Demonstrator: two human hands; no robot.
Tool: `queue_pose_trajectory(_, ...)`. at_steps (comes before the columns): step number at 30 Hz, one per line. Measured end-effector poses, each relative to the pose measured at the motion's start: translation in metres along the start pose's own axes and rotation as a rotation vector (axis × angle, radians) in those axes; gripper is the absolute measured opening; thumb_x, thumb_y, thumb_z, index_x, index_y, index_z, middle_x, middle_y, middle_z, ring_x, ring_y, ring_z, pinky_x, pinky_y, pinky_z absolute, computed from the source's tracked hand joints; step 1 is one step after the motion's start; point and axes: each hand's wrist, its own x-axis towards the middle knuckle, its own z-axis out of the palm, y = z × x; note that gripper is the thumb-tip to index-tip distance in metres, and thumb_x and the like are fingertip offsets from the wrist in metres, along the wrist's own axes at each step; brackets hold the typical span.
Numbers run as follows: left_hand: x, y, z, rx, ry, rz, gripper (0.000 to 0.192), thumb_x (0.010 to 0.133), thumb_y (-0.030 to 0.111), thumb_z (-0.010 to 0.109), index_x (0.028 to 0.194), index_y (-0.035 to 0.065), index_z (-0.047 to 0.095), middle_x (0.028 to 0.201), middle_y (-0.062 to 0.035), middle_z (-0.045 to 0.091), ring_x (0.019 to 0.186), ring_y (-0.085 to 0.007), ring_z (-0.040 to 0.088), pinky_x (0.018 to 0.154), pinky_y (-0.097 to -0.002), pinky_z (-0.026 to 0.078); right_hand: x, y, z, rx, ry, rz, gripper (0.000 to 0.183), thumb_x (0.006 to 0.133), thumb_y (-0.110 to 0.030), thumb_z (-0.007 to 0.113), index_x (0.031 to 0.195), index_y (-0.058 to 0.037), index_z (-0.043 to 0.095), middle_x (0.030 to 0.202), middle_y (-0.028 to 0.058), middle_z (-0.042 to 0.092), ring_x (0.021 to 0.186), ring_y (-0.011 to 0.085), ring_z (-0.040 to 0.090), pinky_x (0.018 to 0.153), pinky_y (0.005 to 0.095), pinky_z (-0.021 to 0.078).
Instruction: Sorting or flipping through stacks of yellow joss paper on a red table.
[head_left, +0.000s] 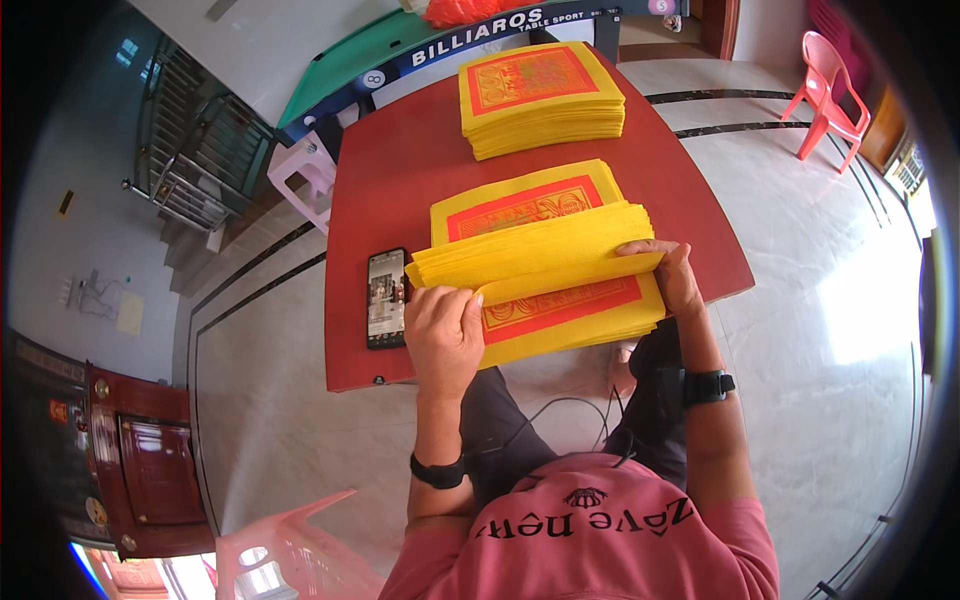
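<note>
A stack of yellow joss paper sheets (570, 341), printed with red panels, lies at the near edge of the red table (390, 195). Above its middle, a bundle of sheets stands bent up, showing plain yellow undersides (532, 244). My left hand (446, 334) pinches the left end of a turned-over yellow flap (555, 283) between thumb and fingers. At the flap's other end, my right hand (673, 274) grips the paper, its fingers partly hidden. Behind the bundle, more printed yellow paper (525, 202) lies flat.
Left of the paper lies a phone (387, 300) with its screen lit. A thick stack of printed yellow paper (544, 97) rests at the table's far side. Beyond are a billiard table (352, 67) and a pale plastic stool (304, 172). Pink plastic chairs (829, 94) stand far right and near left.
</note>
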Motion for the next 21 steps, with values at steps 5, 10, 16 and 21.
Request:
queue_pose_trajectory(5, 0.002, 0.005, 0.002, 0.03, 0.044, -0.037, 0.006, 0.073, 0.002, 0.063, 0.074, -0.0007, 0.058, 0.068, -0.0088, 0.055, 0.067, -0.0257, 0.051, 0.063, -0.0347, 0.041, 0.0, -0.005, 0.003, -0.008, -0.031, 0.004, 0.05, 0.085, -0.043, 0.051, 0.099, 0.0034, 0.061, 0.099, 0.0138, 0.061, 0.087, 0.0202, 0.06, 0.078, 0.0296, 0.0493)
queue_pose_trajectory(10, 0.003, 0.007, 0.002, 0.08, 0.073, -0.001, 0.009, 0.073, 0.002, 0.063, 0.081, 0.0, 0.06, 0.077, -0.0097, 0.054, 0.073, -0.025, 0.051, 0.066, -0.0348, 0.041, -0.003, -0.007, 0.005, -0.064, 0.121, 0.2, 0.025, 0.081, -0.016, 0.062, 0.098, 0.0016, 0.062, 0.096, 0.0103, 0.062, 0.085, 0.0162, 0.059, 0.075, 0.0274, 0.0493)
queue_pose_trajectory(16, 0.002, 0.023, -0.006, -0.036, 0.176, 0.109, 0.021, 0.069, -0.001, 0.063, 0.09, 0.0018, 0.062, 0.081, -0.0089, 0.052, 0.073, -0.0219, 0.051, 0.062, -0.0313, 0.042, 0.0, -0.012, 0.014, -0.071, 0.214, 0.206, 0.021, 0.082, -0.009, 0.059, 0.101, -0.0011, 0.063, 0.095, 0.0065, 0.062, 0.085, 0.0127, 0.058, 0.077, 0.0246, 0.0476)
queue_pose_trajectory(21, -0.003, 0.022, 0.0, -0.17, -0.071, 0.197, 0.022, 0.065, -0.002, 0.063, 0.086, 0.0034, 0.062, 0.081, -0.0073, 0.053, 0.069, -0.0225, 0.053, 0.059, -0.032, 0.044, 0.002, -0.005, 0.01, -0.116, 0.276, 0.134, 0.036, 0.086, -0.01, 0.054, 0.121, -0.0049, 0.051, 0.112, 0.0054, 0.056, 0.102, 0.0124, 0.05, 0.091, 0.0256, 0.0379)
